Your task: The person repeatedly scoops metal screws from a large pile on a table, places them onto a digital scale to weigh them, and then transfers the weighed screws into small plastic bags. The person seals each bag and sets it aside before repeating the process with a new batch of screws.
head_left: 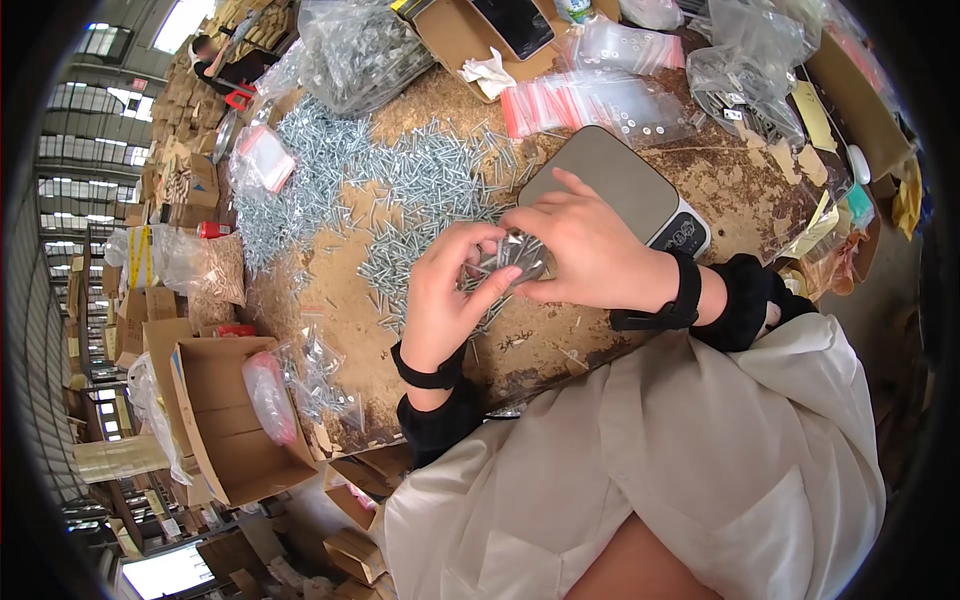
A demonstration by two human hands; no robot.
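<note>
I'm looking at a small clear plastic bag packed with silver metal screws (515, 255), sitting between both hands just above the worn brown worktop (560, 345), right in front of the body. The left hand (445, 290) is pinching it from the near side, fingers curled over the bag's edge, grip narrow and closed on the bag. The right hand (590, 250) is cupping it from the far side, thumb and fingers pressing in, so that grip is also closing on the bag. Judging by the pose, two hands are pressing from opposite sides so the loose screws are staying bunched while the bag mouth is being handled; I can't tell whether the mouth is open or sealed, fingers are covering it.

Just behind the right hand a flat grey digital scale (615, 185) is lying on the worktop, close by, probably for weighing portions. To the left and beyond, a wide loose heap of silver screws (400, 185) is spreading across the worktop within easy reach of the left hand. Further back, a row of empty clear zip bags with red strips (590, 100) is lying near the scale. At the left edge below the worktop an open brown cardboard box (225, 410) is standing, holding a filled bag.
</note>
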